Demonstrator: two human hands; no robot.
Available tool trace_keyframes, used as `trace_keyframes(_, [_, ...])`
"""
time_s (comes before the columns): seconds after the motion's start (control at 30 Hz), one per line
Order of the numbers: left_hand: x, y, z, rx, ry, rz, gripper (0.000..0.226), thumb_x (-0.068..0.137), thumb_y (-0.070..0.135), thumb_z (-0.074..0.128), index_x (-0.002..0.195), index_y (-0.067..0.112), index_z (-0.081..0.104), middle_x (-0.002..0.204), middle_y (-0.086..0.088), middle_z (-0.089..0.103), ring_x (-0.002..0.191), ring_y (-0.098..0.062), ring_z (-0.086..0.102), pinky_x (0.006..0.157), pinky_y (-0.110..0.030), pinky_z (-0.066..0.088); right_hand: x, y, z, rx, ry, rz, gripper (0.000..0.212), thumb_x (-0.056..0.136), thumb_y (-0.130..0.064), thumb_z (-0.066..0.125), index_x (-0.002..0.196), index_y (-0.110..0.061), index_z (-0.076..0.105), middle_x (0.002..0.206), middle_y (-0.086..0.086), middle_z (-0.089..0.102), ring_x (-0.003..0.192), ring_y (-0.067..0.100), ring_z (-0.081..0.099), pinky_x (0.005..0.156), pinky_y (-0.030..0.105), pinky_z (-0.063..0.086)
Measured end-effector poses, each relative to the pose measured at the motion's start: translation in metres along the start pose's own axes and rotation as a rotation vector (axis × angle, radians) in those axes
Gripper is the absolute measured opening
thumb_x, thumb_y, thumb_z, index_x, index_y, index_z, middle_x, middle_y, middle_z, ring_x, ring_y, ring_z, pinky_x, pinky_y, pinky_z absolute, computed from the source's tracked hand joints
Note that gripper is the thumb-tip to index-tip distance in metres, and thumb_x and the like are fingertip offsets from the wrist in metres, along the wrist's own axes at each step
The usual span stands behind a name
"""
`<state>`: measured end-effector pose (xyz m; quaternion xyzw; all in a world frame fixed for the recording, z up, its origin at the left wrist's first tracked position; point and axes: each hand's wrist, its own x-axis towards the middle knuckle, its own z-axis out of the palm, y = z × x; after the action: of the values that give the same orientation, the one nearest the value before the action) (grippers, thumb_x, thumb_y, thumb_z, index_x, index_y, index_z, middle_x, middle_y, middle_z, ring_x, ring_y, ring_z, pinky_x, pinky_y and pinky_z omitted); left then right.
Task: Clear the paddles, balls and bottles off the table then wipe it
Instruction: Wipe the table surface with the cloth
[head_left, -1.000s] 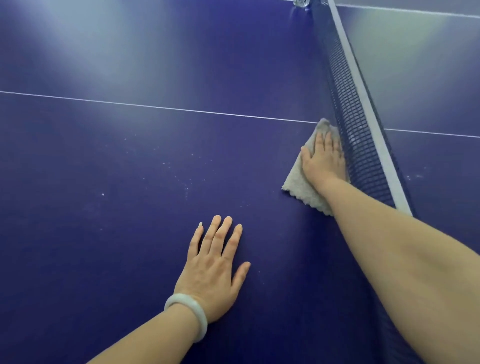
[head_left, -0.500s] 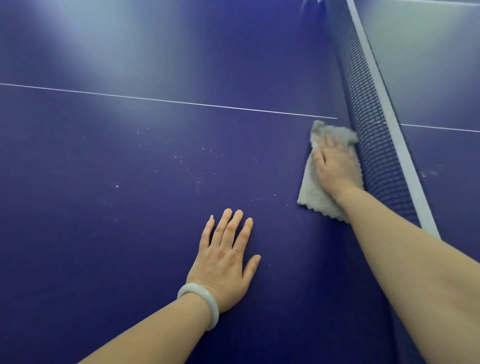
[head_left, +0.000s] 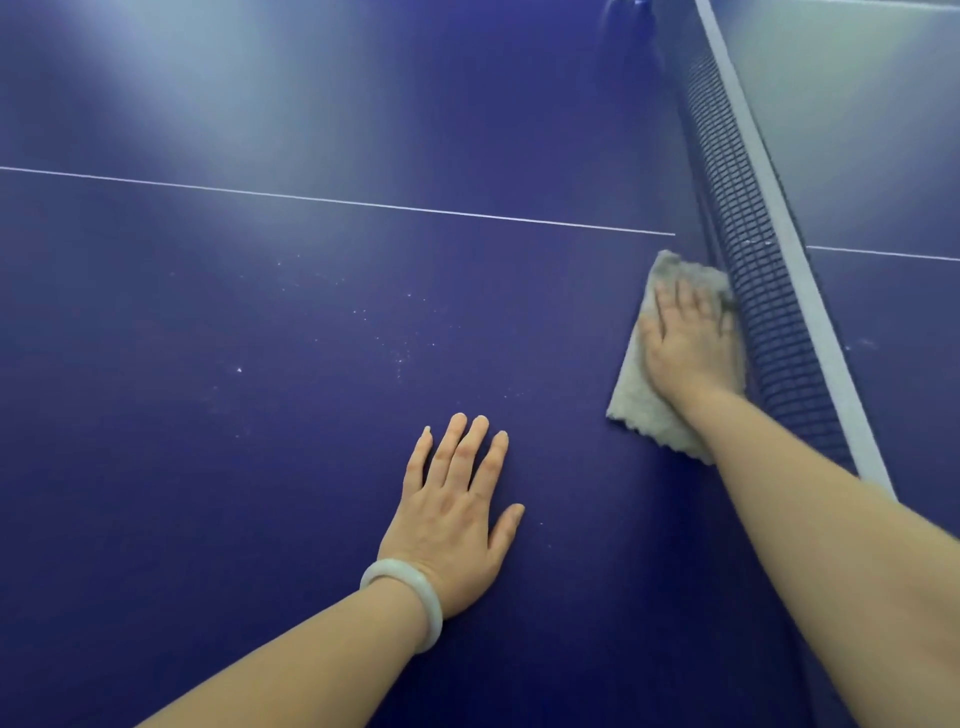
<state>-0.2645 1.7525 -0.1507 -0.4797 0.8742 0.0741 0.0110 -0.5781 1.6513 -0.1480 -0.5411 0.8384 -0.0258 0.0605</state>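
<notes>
The clearing part looks finished. No paddles, balls or bottles show anywhere on the blue desk within this view, though only the stretch near the net is in frame. A small glint at the top edge by the net's far end might be a fitting or something left behind; too little of it shows to tell.

Wiping is under way. The right hand lies flat with its fingers straight and spread a little, pressing a grey cloth onto the desk just beside the foot of the net. The cloth's far corner reaches almost to the white centre line, and its scalloped near edge sticks out behind the wrist. The left hand holds nothing — palm down, fingers extended on the bare surface, a pale bracelet on the wrist; it seems to serve as a prop for the lean.

Plenty is left, by my reading. Pale specks are scattered across the desk between the two hands and out to the left, so that patch has not been wiped clean — nor, apparently, the half beyond the net, where a few marks show.
</notes>
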Motion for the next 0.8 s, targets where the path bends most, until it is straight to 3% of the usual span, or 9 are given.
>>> trace_keyframes(0.13, [0.0,0.0,-0.001,0.0,-0.013,-0.006,0.067,0.099,0.056,0.024,0.155,0.02,0.024,0.162,-0.004,0.022,0.152,-0.023,0.01,0.118,-0.05,0.009,0.049,-0.03,-0.004,0.051,-0.035,0.044,0.059,0.103,-0.044,0.008,0.158,-0.025,-0.001,0.167,0.001,-0.003,0.153,0.023,-0.004,0.123,0.047,-0.006])
trace_keyframes(0.27, [0.0,-0.001,-0.001,-0.014,-0.012,-0.006,0.068,0.098,0.057,0.019,0.157,0.022,0.016,0.164,-0.002,0.013,0.153,-0.021,-0.001,0.12,-0.049,0.002,0.06,-0.092,-0.007,0.004,-0.128,-0.337,0.054,0.106,-0.044,0.013,0.158,-0.032,0.005,0.166,-0.004,-0.004,0.153,0.02,-0.004,0.121,0.047,-0.01])
trace_keyframes(0.37, [0.0,-0.001,-0.004,-0.005,-0.013,-0.015,0.069,0.097,0.057,0.017,0.157,0.023,0.016,0.164,-0.002,0.012,0.153,-0.021,-0.001,0.12,-0.047,0.0,0.022,-0.098,-0.003,0.013,-0.159,-0.57,0.051,0.107,-0.041,0.022,0.157,-0.035,0.013,0.166,-0.008,0.003,0.153,0.016,-0.001,0.121,0.042,-0.01])
trace_keyframes(0.43, [-0.001,-0.001,-0.004,-0.007,-0.016,-0.015,0.07,0.096,0.058,0.015,0.157,0.023,0.014,0.165,-0.001,0.01,0.152,-0.02,-0.003,0.121,-0.047,-0.001,-0.001,-0.068,-0.001,0.056,-0.133,-0.54,0.05,0.107,-0.041,0.023,0.156,-0.036,0.016,0.165,-0.01,0.007,0.153,0.014,0.0,0.121,0.04,-0.01])
trace_keyframes(0.57, [-0.001,0.0,-0.003,-0.001,-0.019,-0.013,0.071,0.096,0.057,0.013,0.157,0.022,0.013,0.165,-0.002,0.008,0.152,-0.021,-0.004,0.122,-0.047,-0.001,-0.047,0.009,-0.008,0.174,-0.031,-0.068,0.052,0.105,-0.041,0.025,0.156,-0.036,0.019,0.165,-0.008,0.009,0.153,0.015,0.002,0.124,0.043,-0.004])
trace_keyframes(0.63, [-0.001,0.0,-0.003,0.008,-0.024,-0.018,0.071,0.096,0.057,0.012,0.157,0.022,0.013,0.165,-0.002,0.009,0.152,-0.021,-0.003,0.122,-0.047,-0.002,-0.078,0.012,-0.007,0.219,-0.03,0.034,0.054,0.105,-0.04,0.026,0.157,-0.031,0.018,0.166,-0.006,0.006,0.153,0.017,0.0,0.123,0.041,-0.002])
trace_keyframes(0.7, [-0.001,0.001,-0.004,0.018,-0.031,-0.018,0.072,0.095,0.057,0.009,0.158,0.022,0.01,0.165,-0.002,0.006,0.152,-0.021,-0.005,0.122,-0.047,-0.003,-0.106,-0.013,0.001,0.128,-0.021,-0.025,0.056,0.104,-0.042,0.022,0.158,-0.029,0.017,0.166,-0.003,0.009,0.153,0.02,0.005,0.123,0.043,-0.001])
trace_keyframes(0.8, [-0.002,0.002,-0.007,0.023,-0.036,-0.023,0.074,0.093,0.057,0.002,0.158,0.022,0.007,0.165,-0.002,0.003,0.152,-0.021,-0.007,0.122,-0.047,-0.004,-0.143,-0.059,0.012,0.073,-0.071,-0.301,0.066,0.095,-0.049,0.007,0.157,-0.032,0.017,0.165,-0.006,0.01,0.153,0.017,0.004,0.123,0.045,-0.004])
